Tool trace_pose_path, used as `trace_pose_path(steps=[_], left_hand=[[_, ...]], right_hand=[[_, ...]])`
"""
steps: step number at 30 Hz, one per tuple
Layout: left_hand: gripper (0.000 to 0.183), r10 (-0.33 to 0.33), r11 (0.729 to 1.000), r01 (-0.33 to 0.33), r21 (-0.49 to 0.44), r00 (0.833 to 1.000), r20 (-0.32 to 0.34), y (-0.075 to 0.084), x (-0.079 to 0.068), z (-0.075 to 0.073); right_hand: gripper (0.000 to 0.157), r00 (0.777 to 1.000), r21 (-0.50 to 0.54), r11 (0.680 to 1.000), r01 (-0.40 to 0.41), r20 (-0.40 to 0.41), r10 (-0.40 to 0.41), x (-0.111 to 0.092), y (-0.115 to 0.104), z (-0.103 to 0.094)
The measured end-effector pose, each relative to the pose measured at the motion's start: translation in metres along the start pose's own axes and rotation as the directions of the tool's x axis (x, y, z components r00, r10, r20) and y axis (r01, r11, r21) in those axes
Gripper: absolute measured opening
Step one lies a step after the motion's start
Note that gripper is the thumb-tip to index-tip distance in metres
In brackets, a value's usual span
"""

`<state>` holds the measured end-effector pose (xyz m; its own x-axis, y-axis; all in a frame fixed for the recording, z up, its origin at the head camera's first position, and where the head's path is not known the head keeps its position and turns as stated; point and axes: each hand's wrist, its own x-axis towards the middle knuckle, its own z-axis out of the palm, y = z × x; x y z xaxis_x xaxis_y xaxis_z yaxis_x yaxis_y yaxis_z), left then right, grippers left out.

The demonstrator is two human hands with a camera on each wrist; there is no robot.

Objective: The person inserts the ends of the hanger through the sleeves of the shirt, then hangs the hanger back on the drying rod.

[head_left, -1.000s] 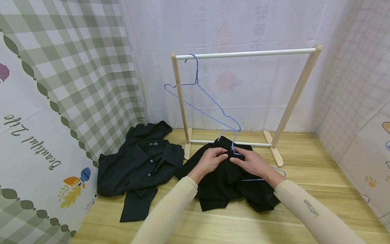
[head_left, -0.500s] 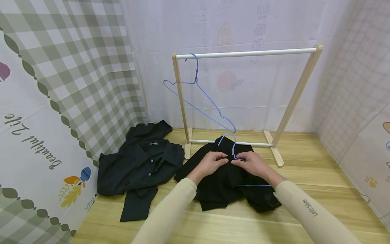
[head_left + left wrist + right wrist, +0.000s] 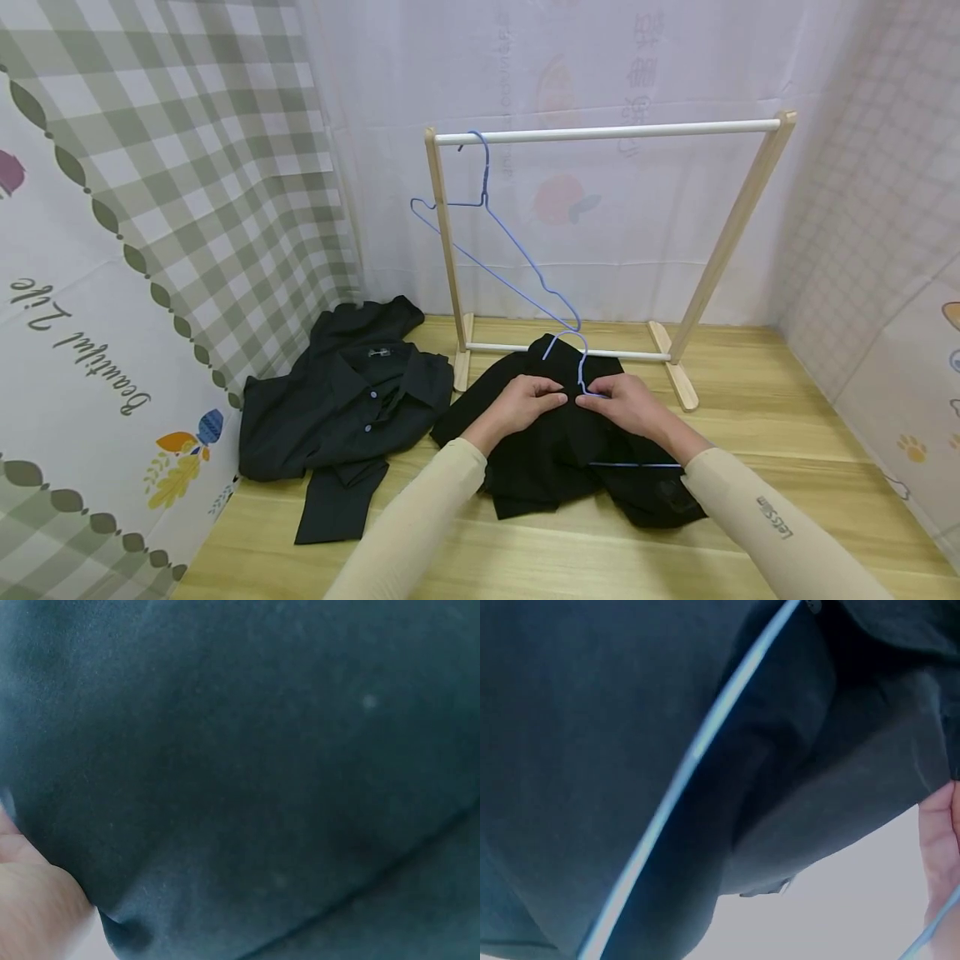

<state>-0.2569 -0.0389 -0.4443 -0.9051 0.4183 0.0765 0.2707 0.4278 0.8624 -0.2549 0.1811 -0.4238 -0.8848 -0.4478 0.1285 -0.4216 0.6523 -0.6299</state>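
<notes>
- Clothes rack (image 3: 607, 132), upper middle of the head view.
- Black garment (image 3: 532, 467), lower middle; my left hand (image 3: 517, 405) pinches it near frame centre.
- Blue hanger (image 3: 694, 754), hook near centre; my right hand (image 3: 626, 405) pinches its wire.

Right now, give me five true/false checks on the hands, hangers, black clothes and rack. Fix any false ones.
1. A blue hanger hangs from the top bar of the rack. True.
2. The left hand grips the top bar. False: it holds the black garment lying in front of it.
3. The right hand touches a second hanger. True.
4. The black shirt with visible buttons hangs on the rack. False: it lies on the table, left of the rack.
5. The person's sleeves are cream. True.
</notes>
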Motion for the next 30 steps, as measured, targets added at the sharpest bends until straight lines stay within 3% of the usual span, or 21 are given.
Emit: trace_pose_path(steps=[7,16,22,30], left_hand=[[0.022,0.016,1.0,-0.016,0.007,1.0,-0.005,0.003,0.001,0.001],[0.024,-0.007,0.998,0.008,0.056,1.0,-0.014,0.001,0.001,-0.003],[0.019,-0.017,0.992,0.021,0.125,0.999,-0.033,-0.009,-0.001,-0.016],[0.021,-0.036,0.993,0.04,0.111,0.999,-0.04,-0.023,-0.01,-0.04]], right_hand=[[0.034,0.999,0.031,0.999,0.013,0.04,-0.015,-0.002,0.003,-0.002],[0.029,1.0,0.046,0.999,-0.003,-0.021,0.004,-0.002,0.002,-0.007],[0.029,0.998,0.054,0.998,-0.041,-0.049,0.044,-0.006,0.007,-0.021],[0.029,0.994,0.037,0.995,-0.091,-0.063,0.093,-0.009,0.011,-0.039]])
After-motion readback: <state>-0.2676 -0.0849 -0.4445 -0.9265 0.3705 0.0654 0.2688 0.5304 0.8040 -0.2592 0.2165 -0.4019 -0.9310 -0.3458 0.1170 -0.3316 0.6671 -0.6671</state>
